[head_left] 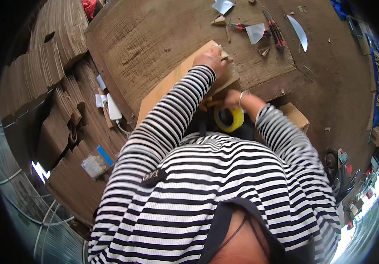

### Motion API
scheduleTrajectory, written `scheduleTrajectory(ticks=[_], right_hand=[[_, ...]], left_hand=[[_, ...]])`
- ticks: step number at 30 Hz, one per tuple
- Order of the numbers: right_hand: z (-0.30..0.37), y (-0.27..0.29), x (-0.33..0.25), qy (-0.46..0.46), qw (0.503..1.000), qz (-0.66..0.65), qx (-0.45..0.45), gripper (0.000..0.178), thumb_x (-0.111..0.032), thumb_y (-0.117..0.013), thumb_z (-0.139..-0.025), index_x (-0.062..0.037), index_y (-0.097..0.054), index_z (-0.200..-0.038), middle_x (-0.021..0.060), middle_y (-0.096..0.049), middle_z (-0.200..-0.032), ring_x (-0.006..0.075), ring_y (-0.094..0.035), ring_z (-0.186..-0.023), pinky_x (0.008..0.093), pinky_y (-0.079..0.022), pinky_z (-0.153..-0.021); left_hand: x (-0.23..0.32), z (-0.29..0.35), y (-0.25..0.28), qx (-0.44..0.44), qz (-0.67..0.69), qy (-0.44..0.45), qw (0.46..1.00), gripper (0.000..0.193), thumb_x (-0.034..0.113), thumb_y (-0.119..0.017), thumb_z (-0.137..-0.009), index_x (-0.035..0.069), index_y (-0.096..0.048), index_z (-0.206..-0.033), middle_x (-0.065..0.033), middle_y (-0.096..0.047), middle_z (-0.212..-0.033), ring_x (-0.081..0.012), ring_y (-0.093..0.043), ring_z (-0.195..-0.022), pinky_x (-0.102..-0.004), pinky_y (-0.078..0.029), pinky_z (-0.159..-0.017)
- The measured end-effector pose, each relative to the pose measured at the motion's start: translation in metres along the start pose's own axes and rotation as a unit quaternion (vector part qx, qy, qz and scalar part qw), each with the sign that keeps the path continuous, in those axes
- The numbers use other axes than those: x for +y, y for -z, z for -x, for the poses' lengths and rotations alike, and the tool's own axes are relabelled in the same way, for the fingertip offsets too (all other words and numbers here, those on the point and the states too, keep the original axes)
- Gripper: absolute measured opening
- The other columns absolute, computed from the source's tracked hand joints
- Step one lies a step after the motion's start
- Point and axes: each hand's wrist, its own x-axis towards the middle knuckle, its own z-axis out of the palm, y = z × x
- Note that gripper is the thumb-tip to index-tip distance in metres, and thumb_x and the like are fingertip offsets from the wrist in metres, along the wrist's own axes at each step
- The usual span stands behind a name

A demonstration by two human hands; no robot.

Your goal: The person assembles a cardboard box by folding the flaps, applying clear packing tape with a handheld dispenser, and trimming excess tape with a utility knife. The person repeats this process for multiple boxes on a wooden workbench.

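Note:
A long tan cardboard box (172, 86) lies slantwise at the near edge of the wooden table. Over its far end curls my left hand (213, 60), closed on the edge there. Clear film or tape glints beside those fingers. Nearer to my body, my right hand (232, 100) is slightly blurred and closed at a tape dispenser that carries a roll of yellow tape (229, 119). An orange part of the dispenser (209, 104) shows between the roll and the box. My wrist and the box hide some of the fingers.
On the worn wooden table (154, 39) lie utility knives (275, 31) and paper scraps (255, 33). Stacked flat cardboard (49, 48) rises at the left, with a white power strip (114, 108) beside it. Another carton (296, 116) stands under my right forearm.

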Motion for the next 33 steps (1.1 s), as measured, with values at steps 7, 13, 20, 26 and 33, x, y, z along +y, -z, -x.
scheduleTrajectory(ticks=[7, 13, 20, 26, 33], right_hand=[[0.075, -0.086, 0.107, 0.086, 0.819, -0.503, 0.263, 0.063, -0.012, -0.070, -0.073, -0.0070, -0.050, -0.133, 0.0067, -0.061, -0.112, 0.0106, -0.060, -0.084, 0.0233, -0.049, -0.073], [0.055, -0.070, 0.117, 0.138, 0.572, -0.587, 0.556, 0.064, -0.004, -0.065, -0.078, 0.0022, -0.040, -0.137, 0.0093, -0.054, -0.121, 0.0138, -0.055, -0.101, 0.0245, -0.044, -0.088], [0.038, -0.031, 0.054, 0.175, 0.521, -0.622, 0.558, 0.066, -0.001, -0.064, -0.078, 0.0007, -0.037, -0.138, 0.0099, -0.051, -0.126, 0.0145, -0.053, -0.106, 0.0254, -0.042, -0.091], [0.042, -0.030, 0.069, 0.196, 0.517, -0.652, 0.519, 0.067, 0.000, -0.061, -0.078, 0.0001, -0.034, -0.140, 0.0118, -0.046, -0.133, 0.0173, -0.050, -0.115, 0.0278, -0.040, -0.096], [0.047, 0.011, 0.067, 0.220, 0.633, -0.461, 0.581, 0.072, -0.009, -0.068, -0.075, -0.0117, -0.037, -0.140, 0.0160, -0.052, -0.129, 0.0262, -0.056, -0.113, 0.0315, -0.045, -0.092]], left_hand=[[-0.095, 0.081, -0.034, 0.084, 0.049, -0.089, 0.991, 0.063, 0.037, -0.054, -0.091, -0.001, -0.034, -0.136, -0.0229, -0.036, -0.142, -0.0332, -0.037, -0.131, -0.0361, -0.030, -0.109], [-0.175, 0.026, 0.001, -0.101, 0.230, 0.055, 0.966, 0.058, 0.054, -0.038, -0.094, 0.005, -0.068, -0.104, -0.0124, -0.066, -0.110, -0.0219, -0.062, -0.102, -0.0324, -0.047, -0.088], [-0.135, -0.082, -0.057, 0.035, 0.077, 0.169, 0.982, 0.058, 0.054, -0.035, -0.094, 0.008, -0.059, -0.118, -0.0214, -0.056, -0.121, -0.0351, -0.051, -0.116, -0.0428, -0.038, -0.099], [-0.154, -0.049, -0.051, 0.026, 0.154, 0.109, 0.982, 0.063, 0.062, -0.050, -0.084, 0.001, -0.065, -0.093, -0.0211, -0.065, -0.094, -0.0295, -0.060, -0.094, -0.0388, -0.045, -0.084], [-0.061, 0.025, 0.048, 0.267, 0.067, -0.015, 0.961, 0.038, 0.033, -0.080, -0.069, 0.006, -0.058, -0.083, -0.0067, -0.048, -0.085, -0.0193, -0.050, -0.071, -0.0328, -0.046, -0.065]])
